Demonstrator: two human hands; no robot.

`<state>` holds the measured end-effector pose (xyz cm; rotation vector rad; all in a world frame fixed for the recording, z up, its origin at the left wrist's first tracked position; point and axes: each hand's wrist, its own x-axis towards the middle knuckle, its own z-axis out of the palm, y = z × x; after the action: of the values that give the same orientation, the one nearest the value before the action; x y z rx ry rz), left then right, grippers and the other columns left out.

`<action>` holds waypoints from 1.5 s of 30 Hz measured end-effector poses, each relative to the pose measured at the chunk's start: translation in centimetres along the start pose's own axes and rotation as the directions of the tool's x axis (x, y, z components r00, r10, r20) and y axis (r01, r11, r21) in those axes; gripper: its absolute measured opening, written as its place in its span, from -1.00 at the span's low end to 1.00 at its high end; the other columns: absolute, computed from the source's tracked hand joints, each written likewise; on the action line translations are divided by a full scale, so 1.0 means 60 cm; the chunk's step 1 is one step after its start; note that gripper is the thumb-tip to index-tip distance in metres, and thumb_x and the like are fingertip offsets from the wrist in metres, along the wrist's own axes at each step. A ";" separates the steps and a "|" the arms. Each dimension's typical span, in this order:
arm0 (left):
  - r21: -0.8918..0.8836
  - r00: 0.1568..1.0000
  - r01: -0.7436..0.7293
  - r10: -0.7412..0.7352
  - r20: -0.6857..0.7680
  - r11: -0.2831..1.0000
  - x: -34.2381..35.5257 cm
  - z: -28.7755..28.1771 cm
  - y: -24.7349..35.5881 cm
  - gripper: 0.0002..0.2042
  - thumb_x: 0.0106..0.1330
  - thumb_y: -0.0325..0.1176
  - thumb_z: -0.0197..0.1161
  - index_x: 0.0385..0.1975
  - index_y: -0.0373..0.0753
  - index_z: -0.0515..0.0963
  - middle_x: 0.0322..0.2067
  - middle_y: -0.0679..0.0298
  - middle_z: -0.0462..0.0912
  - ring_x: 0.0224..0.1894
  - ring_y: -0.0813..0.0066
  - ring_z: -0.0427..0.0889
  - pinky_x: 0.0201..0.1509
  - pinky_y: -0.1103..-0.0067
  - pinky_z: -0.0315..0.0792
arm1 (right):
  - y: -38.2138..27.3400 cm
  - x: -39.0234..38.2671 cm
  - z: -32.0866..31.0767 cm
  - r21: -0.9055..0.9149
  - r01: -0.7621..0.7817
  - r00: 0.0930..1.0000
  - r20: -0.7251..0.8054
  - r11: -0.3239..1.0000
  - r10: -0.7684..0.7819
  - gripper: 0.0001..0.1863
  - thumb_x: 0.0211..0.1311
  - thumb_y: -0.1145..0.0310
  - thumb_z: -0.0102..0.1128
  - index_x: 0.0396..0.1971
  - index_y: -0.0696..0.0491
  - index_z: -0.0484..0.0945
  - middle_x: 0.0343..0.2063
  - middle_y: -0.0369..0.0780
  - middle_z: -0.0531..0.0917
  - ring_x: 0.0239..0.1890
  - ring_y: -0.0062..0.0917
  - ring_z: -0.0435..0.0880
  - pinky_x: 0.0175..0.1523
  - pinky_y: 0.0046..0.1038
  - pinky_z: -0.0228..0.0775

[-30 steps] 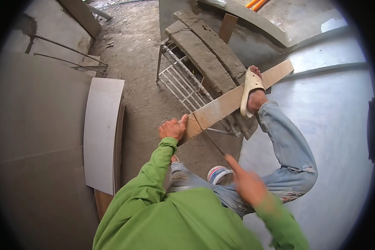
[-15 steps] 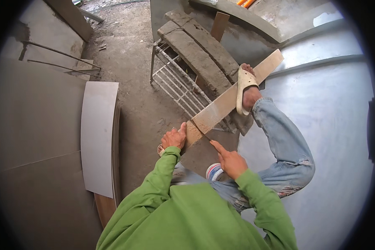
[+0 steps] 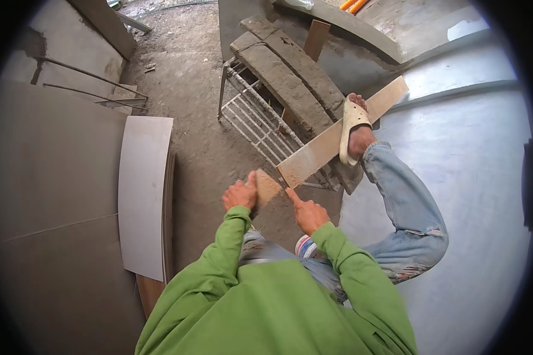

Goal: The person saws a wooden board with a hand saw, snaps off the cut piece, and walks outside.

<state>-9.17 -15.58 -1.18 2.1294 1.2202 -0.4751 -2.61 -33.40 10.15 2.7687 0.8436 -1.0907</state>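
A long, pale wooden board (image 3: 314, 158) lies slantwise over a worn plank bench, pinned under my foot in a cream clog (image 3: 349, 141). Pale sawdust covers its near end. My left hand (image 3: 240, 194) grips a short offcut (image 3: 267, 188), now apart from the board with a narrow gap between them. Closed around a saw's handle, my right hand (image 3: 309, 214) is just below the board's cut end, index finger stretched forward. Little of the blade shows; it is seen edge-on and blurred near the gap.
The bench (image 3: 284, 80) has thick, dirty planks over a white metal rack (image 3: 257, 127). At left, a stack of pale panels (image 3: 145, 195) leans by a grey wall. Two thin rods (image 3: 95, 76) jut out farther back. A smooth bluish surface (image 3: 456, 177) spans the right.
The offcut has come away from the board and shifted slightly left and down with my left hand. My right hand with the saw has moved left and a little up.
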 end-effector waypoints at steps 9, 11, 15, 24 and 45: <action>-0.087 0.992 0.100 -0.106 -0.064 0.991 0.079 -0.082 -0.241 -0.20 0.35 0.35 -0.18 -0.16 -0.42 0.65 -0.13 -0.27 0.62 0.03 -0.18 0.58 0.18 0.16 0.39 | 0.003 -0.126 -0.084 0.201 0.099 0.993 0.047 0.975 -0.111 -0.36 0.34 0.36 0.02 0.39 -0.37 0.17 -0.37 0.05 0.66 -0.36 0.02 0.67 -0.24 -0.02 0.49; -0.258 0.995 0.012 0.014 0.099 0.966 0.085 -0.060 -0.292 -0.31 0.40 0.23 -0.14 -0.17 -0.39 0.65 -0.12 -0.27 0.60 0.03 -0.17 0.58 0.18 0.20 0.39 | -0.020 -0.131 -0.099 0.366 0.461 0.872 -0.357 0.809 -0.335 -0.36 0.34 0.35 0.07 0.41 -0.24 0.17 -0.48 0.00 0.64 -0.37 -0.08 0.69 -0.25 -0.12 0.49; -0.465 0.866 -0.389 0.488 0.111 0.795 0.075 0.015 -0.303 -0.60 0.47 -0.13 -0.10 0.00 -0.28 0.56 -0.07 -0.12 0.63 0.01 0.08 0.63 0.10 0.34 0.42 | -0.058 -0.146 -0.130 0.377 0.587 0.708 -0.669 0.717 -0.228 -0.44 0.37 0.33 0.08 0.36 -0.10 0.27 -0.42 -0.03 0.66 -0.34 -0.12 0.71 -0.26 -0.23 0.50; -0.790 0.718 0.156 0.481 0.503 0.593 0.111 0.124 0.070 -0.25 0.32 0.31 0.06 0.18 -0.31 0.47 -0.09 0.06 0.64 -0.09 0.26 0.62 -0.16 0.35 0.58 | -0.020 -0.301 -0.064 0.498 0.510 0.545 -0.818 0.702 0.185 -0.53 0.38 0.33 0.07 0.23 0.17 0.37 -0.11 0.00 0.66 -0.17 -0.20 0.74 -0.13 -0.35 0.55; -0.672 0.757 0.112 0.375 0.535 0.732 0.164 0.008 0.054 -0.45 0.36 0.27 0.04 -0.25 -0.18 0.59 -0.69 0.13 0.50 -0.77 0.29 0.52 -0.72 0.38 0.44 | 0.126 -0.630 -0.149 0.503 0.228 -0.290 -0.782 0.834 0.551 -0.55 0.52 0.32 -0.18 0.30 0.20 0.25 -0.57 -0.30 0.41 -0.66 -0.72 0.30 -0.55 -0.62 0.36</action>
<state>-1.40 -10.89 -6.17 1.2334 0.6536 -0.5307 -16.06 -55.53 40.06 3.4023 -0.2237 1.8951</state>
